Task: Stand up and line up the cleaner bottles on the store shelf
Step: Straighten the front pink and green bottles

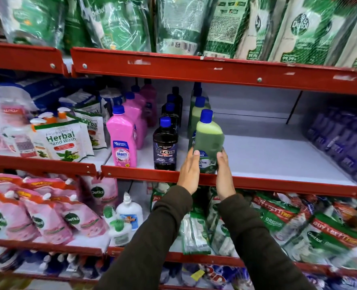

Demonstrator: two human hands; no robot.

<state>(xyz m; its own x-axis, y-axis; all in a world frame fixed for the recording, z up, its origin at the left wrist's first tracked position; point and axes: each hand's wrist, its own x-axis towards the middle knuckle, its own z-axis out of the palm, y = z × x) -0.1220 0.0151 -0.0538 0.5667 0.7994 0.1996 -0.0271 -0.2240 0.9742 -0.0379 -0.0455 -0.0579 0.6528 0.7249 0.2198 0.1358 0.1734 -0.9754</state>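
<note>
A green cleaner bottle [209, 141] with a blue cap stands at the front edge of the middle shelf [267, 151], tilted slightly left. My left hand [189, 172] presses its left side and my right hand [224, 174] its right side, both low on the label. Behind it a row of more green bottles [198, 105] runs back. To its left stands a row of black Bactin bottles [165, 145], and further left a row of pink Shakti bottles [122, 137], all upright.
Herbal hand wash pouches [64, 141] fill the shelf's left part. Purple packs [345, 143] sit at the right end, with bare white shelf between them and the green bottle. Green refill pouches [173, 24] hang over the red shelf lip [215, 70] above. Packs crowd the lower shelves.
</note>
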